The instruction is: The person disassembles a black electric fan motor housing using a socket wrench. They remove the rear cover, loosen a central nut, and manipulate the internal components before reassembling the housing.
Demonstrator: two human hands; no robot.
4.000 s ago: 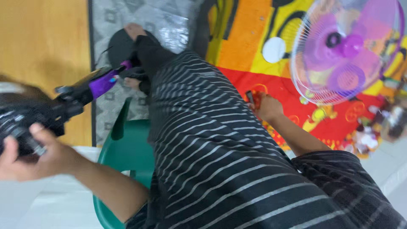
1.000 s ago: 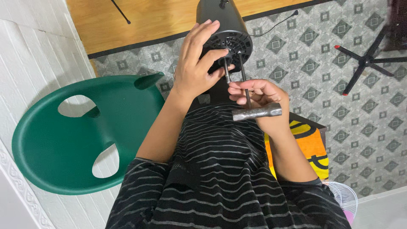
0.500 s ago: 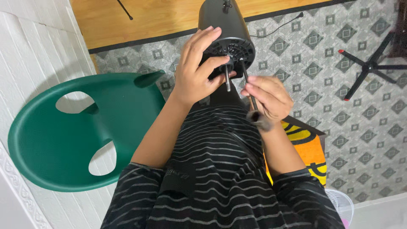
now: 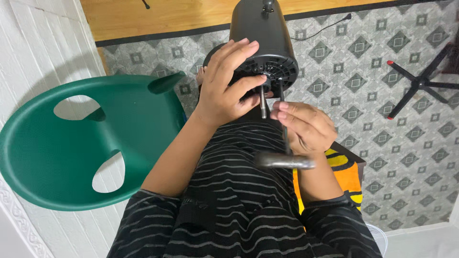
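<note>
Grey patterned floor covering (image 4: 382,71) with diamond and square motifs fills the room from twelve to four o'clock, edged by a black strip and bare wooden flooring (image 4: 167,16) at the top. White tiled wall (image 4: 33,48) runs down the nine o'clock side. At nine o'clock stands a green plastic chair (image 4: 62,153) with cut-outs in its back. A black cross-shaped stand with red tips (image 4: 420,83) lies at two o'clock, a thin black cord (image 4: 330,26) at one o'clock. An orange and yellow patterned cloth (image 4: 344,179) shows at four o'clock.

Near centre, the left hand (image 4: 227,86) wraps around the rim of a black fan motor housing (image 4: 263,33), its metal shaft (image 4: 263,102) pointing toward the person. The right hand (image 4: 306,126) is closed around a T-handled metal tool (image 4: 285,160), whose thin stem reaches up to the housing's face.
</note>
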